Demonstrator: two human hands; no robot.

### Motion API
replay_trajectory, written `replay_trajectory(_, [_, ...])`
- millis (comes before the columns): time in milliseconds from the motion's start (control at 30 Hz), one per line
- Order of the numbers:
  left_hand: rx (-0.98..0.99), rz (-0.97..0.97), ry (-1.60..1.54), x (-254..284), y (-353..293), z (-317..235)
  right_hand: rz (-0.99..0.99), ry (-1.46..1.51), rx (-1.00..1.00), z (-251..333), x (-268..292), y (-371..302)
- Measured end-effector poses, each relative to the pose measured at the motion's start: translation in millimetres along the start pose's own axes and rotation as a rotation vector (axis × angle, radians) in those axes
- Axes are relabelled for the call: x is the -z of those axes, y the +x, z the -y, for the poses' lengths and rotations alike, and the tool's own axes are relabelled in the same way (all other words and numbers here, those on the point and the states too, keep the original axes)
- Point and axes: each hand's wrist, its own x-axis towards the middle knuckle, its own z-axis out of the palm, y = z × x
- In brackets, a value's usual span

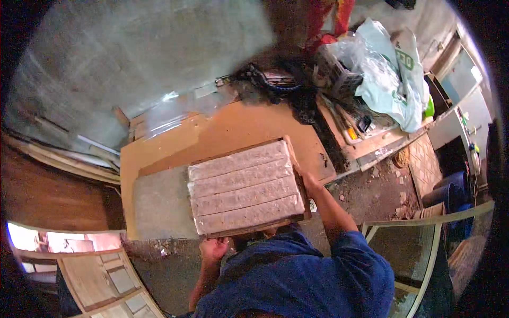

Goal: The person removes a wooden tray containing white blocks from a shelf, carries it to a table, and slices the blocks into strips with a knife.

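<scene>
In front of my torso is a shallow dark wooden tray (254, 229), tilted a little, its right side higher than its left. Several long pale bars (244, 188) lie in it side by side, with a shiny, plastic-like surface; I cannot tell what they are made of. My right hand (312, 186) grips the tray's right edge, fingers partly hidden beneath it. Against the near edge, close to the left corner, my left hand (213, 248) is closed with its fingers curled at the rim. Beyond the tray spreads a brown board-topped table (228, 127).
A grey sheet (161, 199) lies on the table, left of the tray. Clear plastic (167, 114) and dark netting (305, 100) are at the back. Plastic bags (382, 79) fill the far right. Wooden frames stand near right (408, 219) and near left (98, 278); blue barrels (450, 193) stand right.
</scene>
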Motion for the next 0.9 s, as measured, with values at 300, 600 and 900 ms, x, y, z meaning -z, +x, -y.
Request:
replay_trajectory(300, [-0.032, -0.223, 0.166, -0.2, -1.3, -7.0, -0.067, -0.392, 0.385, 14.0, 4.9, 13.6])
replay_trajectory(600, [0.063, -0.238, 0.059, -15.2, -16.9, -18.4, -0.286, -0.815, 0.344, 25.1, -18.2, 40.2])
replay_trajectory(900, [-0.092, -0.362, 0.265, -21.4, -18.3, -10.8, -0.313, -1.029, 0.313, 52.0, -42.3, 39.2])
